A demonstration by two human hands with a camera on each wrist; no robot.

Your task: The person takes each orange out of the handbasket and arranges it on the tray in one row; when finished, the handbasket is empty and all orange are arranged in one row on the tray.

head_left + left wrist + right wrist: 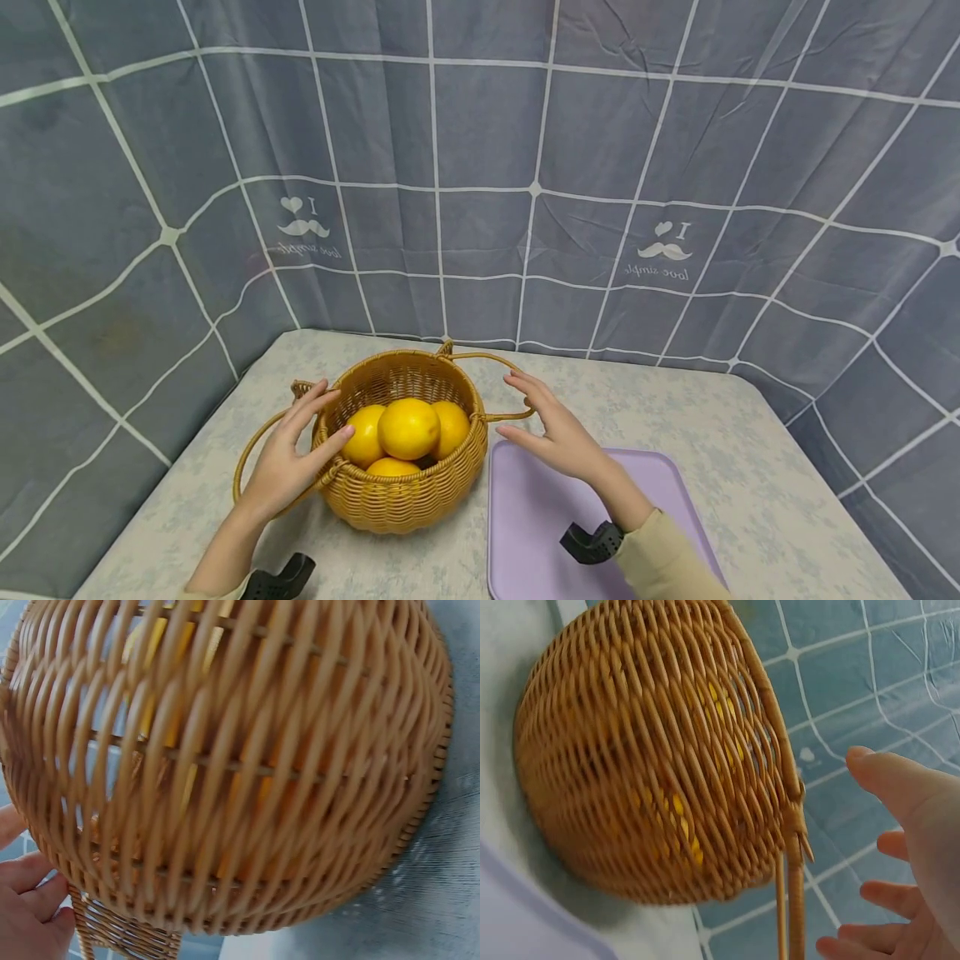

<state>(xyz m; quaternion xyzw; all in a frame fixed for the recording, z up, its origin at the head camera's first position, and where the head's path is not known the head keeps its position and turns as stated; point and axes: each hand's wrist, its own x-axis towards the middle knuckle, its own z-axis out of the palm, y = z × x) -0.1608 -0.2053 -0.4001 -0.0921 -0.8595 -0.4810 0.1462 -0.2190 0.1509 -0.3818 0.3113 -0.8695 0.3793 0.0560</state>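
A round woven wicker basket [405, 504] stands upright on the table, with several lemons [408, 428] inside. One handle [247, 450] hangs out on its left and the other handle [491, 357] on its right. At the left rim is my left hand [288, 458], fingers extended and thumb reaching toward the lemons; in the left wrist view its fingers [34, 877] lie beside the rim, and contact is unclear. My right hand [558, 433] spreads its fingers near the right handle. The right wrist view shows those fingers [889, 896] apart from the basket wall [652, 750].
A flat lilac tray [528, 521] lies to the right of the basket, under my right forearm. The table [637, 400] wears a pale patterned cover. A grey curtain with white grid lines [487, 233] encloses the back and sides.
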